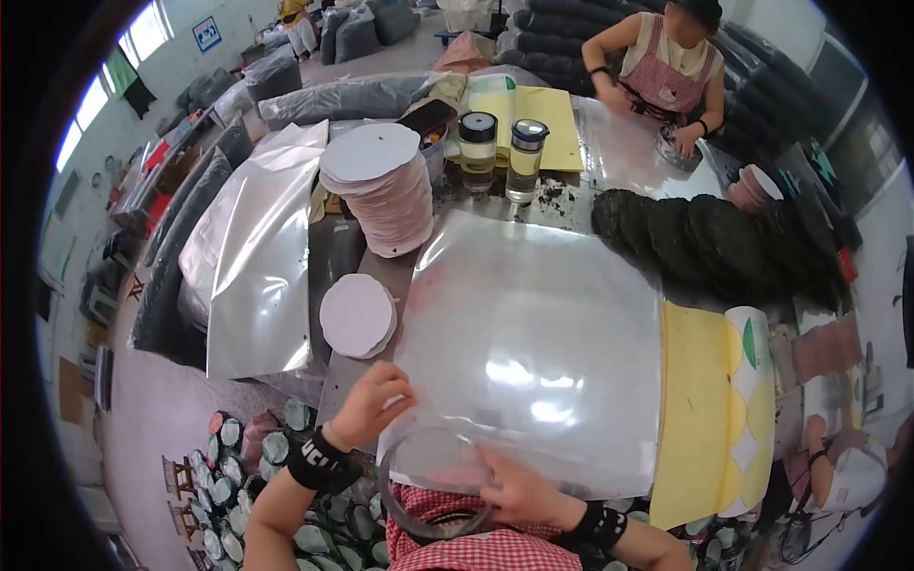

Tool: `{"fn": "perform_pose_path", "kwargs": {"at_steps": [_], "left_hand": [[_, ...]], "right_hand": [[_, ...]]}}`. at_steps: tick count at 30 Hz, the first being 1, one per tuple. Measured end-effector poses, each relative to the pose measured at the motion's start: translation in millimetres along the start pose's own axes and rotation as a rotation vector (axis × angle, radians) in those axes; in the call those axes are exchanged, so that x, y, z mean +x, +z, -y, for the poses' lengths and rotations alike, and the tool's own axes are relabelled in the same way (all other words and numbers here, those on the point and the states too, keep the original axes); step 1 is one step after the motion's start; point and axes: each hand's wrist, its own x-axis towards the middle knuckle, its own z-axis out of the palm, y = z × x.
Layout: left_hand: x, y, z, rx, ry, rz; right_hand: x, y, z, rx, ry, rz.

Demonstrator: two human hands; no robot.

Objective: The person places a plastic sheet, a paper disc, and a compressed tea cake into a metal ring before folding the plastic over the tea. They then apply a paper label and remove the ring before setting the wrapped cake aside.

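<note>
My right hand [526, 490] grips the right side of a clear, greyish ring [387, 476] at the table's near edge. The ring overlaps the near edge of a glossy transparent sheet [533, 314] and hangs partly over the checked apron. My left hand [373, 404] is raised beside the sheet's near left corner, fingers curled and pinched together; what they hold, if anything, is too small to make out. Just beyond that hand lies a short stack of white round discs [358, 314]. Behind it stands a taller stack of pinkish discs [381, 195].
Two lidded glass bottles [525, 164] and a phone [428, 116] stand at the back. Dark round pads [728, 238] lie back right, yellow sheets [693, 400] at right. Several wrapped rounds [333, 542] lie below. A co-worker [666, 71] works opposite, another person [847, 471] at right.
</note>
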Motion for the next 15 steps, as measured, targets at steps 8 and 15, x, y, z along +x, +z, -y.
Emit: {"fn": "perform_pose_path", "kwargs": {"at_steps": [8,15], "left_hand": [[-35,22,8,0.319,0.187,0.646],[39,-38,78,0.549,-0.25,0.006]], "right_hand": [[-12,-48,-65,-0.31,0.564,-0.525],[-135,41,21,0.296,0.468,-0.233]]}}
